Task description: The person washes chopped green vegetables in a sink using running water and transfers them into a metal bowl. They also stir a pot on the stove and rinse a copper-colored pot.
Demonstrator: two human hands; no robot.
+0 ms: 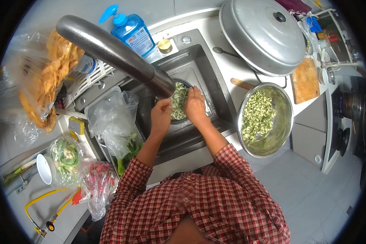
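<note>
A dark round bowl [182,81] of chopped pale-green vegetable [178,101] sits in the grey sink [223,95], under the tap. At the bowl's left side is my left hand [162,114], its fingers curled closed; what they hold, if anything, is hidden. My right hand [196,109] lies along the bowl's right rim with its fingers stretched out, touching the edge of the greens. To the right, a wide steel bowl [281,136] with more chopped vegetable [258,116] rests by the counter's edge.
A thick metal tap [110,51] reaches over the sink. Behind it stands a blue pump bottle [133,36]. A large domed metal lid [264,34] and a wooden cutting board [306,81] are at the right. Plastic bags [114,118] and bagged vegetables [67,156] crowd the left.
</note>
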